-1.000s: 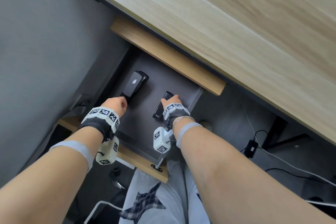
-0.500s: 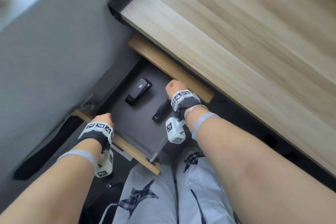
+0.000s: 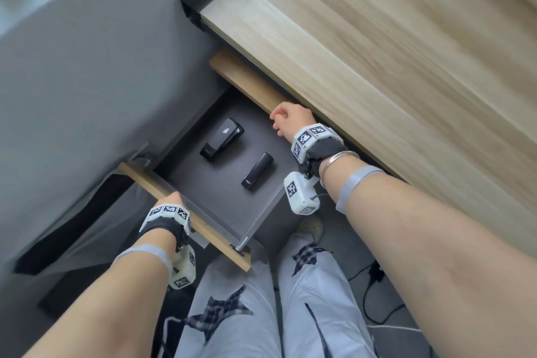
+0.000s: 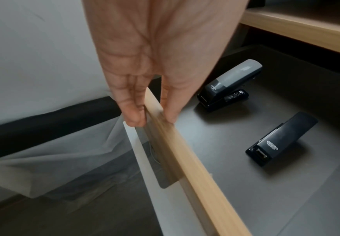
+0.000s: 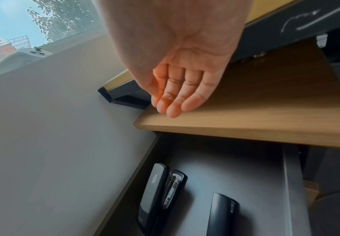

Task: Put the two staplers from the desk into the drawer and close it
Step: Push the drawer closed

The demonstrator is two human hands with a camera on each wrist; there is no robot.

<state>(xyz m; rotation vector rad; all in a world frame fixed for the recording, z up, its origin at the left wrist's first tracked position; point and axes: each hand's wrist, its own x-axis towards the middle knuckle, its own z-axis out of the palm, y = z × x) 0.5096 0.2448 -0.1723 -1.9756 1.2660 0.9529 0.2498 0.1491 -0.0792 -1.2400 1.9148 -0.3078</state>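
Left hand (image 4: 157, 67) pinches the open dark drawer's wooden front edge (image 4: 187, 151); right hand (image 5: 177, 63) hangs relaxed, empty. Two black staplers inside: one grey-topped (image 3: 222, 138), one slim (image 3: 258, 171).

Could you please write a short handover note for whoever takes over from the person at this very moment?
Left hand: its grip pinches the wooden front panel of the drawer, fingers outside, thumb inside.
Right hand: open, holds nothing, raised by the desk edge above the drawer.
Grey-topped stapler: lies on the drawer floor, toward the back left.
Black stapler: lies beside it, nearer the front, apart from it.
Done: both staplers are in the drawer.
Left: the drawer stands open; push it shut, with the right hand kept out of the gap.
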